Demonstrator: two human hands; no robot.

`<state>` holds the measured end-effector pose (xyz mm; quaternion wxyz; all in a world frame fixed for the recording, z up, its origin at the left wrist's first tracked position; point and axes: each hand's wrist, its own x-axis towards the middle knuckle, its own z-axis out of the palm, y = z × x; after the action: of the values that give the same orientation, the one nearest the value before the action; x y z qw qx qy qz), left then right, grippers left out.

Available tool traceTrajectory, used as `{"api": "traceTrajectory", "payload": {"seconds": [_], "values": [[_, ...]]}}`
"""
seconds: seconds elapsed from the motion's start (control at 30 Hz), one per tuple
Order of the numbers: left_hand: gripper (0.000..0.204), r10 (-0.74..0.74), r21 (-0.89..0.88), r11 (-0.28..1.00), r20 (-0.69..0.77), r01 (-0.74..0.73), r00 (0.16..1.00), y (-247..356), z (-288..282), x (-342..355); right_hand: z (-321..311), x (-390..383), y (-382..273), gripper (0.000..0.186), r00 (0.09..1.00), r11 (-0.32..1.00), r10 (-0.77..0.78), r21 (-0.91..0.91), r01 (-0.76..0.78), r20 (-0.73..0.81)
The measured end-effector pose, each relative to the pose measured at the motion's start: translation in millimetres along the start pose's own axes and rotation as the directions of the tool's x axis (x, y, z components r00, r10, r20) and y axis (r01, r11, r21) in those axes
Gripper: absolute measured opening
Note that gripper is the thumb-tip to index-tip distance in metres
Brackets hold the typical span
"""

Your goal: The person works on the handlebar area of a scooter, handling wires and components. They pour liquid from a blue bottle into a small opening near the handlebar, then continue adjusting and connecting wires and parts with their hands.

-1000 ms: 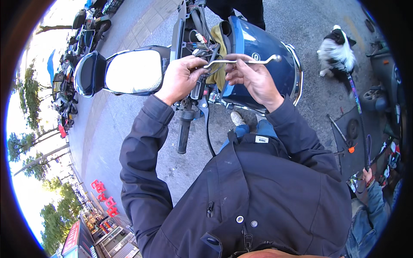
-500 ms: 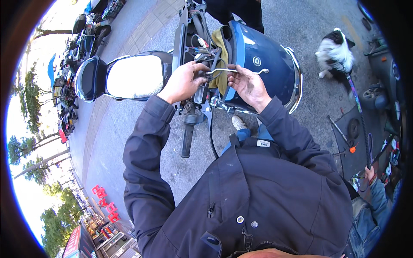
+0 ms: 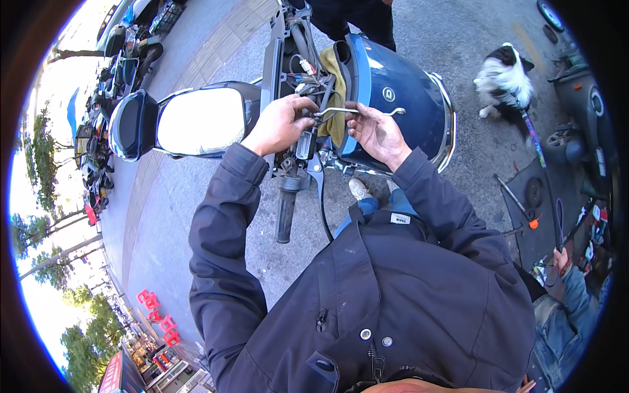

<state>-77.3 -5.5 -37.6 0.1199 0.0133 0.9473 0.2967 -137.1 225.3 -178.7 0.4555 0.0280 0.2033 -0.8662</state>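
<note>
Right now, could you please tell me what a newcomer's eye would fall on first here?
Probably the bright white seat at the left, and the glossy blue panel just beyond the right hand. Near the upper centre, a bent wrench is held between that hand and the left hand. At the upper right, a black-and-white dog on a leash also stands out.

Grey outdoor pavement (image 3: 157,229), tiled strip (image 3: 219,42), red stools (image 3: 169,331), green trees (image 3: 92,344), bright sky (image 3: 56,82)
</note>
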Motion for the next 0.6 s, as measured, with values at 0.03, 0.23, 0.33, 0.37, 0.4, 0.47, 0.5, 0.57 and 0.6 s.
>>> {"api": "traceTrajectory", "payload": {"seconds": [0.03, 0.23, 0.33, 0.37, 0.4, 0.47, 0.5, 0.57, 0.6], "values": [[0.024, -0.004, 0.007, 1.000, 0.003, 0.004, 1.000, 0, 0, 0, 7, -5, 0, 0.040, 0.999, 0.998, -0.032, -0.060, 0.032, -0.004], [0.023, -0.033, -0.022, 0.999, 0.022, 0.034, 0.999, 1, 2, 0, 49, -22, -4, 0.034, 0.957, 0.770, -0.290, -0.600, 0.217, -0.027], [0.024, 0.023, -0.014, 1.000, -0.019, -0.023, 1.000, -5, 5, -2, 90, -14, -24, 0.027, 0.914, 0.214, -0.345, -0.930, 0.299, 0.214], [0.025, 0.035, -0.015, 0.999, -0.034, -0.035, 0.999, -11, 7, -2, 102, -4, -32, 0.025, 0.869, -0.055, -0.331, -0.927, 0.371, 0.368], [0.027, 0.049, -0.015, 0.999, -0.048, -0.050, 0.998, -18, 9, -1, 118, 3, -40, 0.026, 0.894, -0.195, -0.229, -0.918, 0.345, 0.385], [0.032, 0.046, -0.126, 0.991, -0.051, -0.052, 0.998, -27, 11, 3, 124, 30, -36, 0.026, 0.855, -0.383, -0.168, -0.832, 0.401, 0.490], [0.033, -0.014, -0.186, 0.983, -0.013, 0.011, 1.000, -28, 9, 2, 130, 37, -39, 0.026, 0.866, -0.424, -0.091, -0.806, 0.413, 0.492], [0.034, -0.046, -0.194, 0.980, 0.027, 0.051, 0.999, -35, 8, 6, 136, 47, -50, 0.025, 0.859, -0.498, 0.037, -0.736, 0.459, 0.510], [0.034, -0.049, -0.226, 0.973, -0.007, 0.047, 0.999, -28, 7, 6, 135, 50, -55, 0.023, 0.815, -0.567, 0.009, -0.668, 0.481, 0.580]]}}
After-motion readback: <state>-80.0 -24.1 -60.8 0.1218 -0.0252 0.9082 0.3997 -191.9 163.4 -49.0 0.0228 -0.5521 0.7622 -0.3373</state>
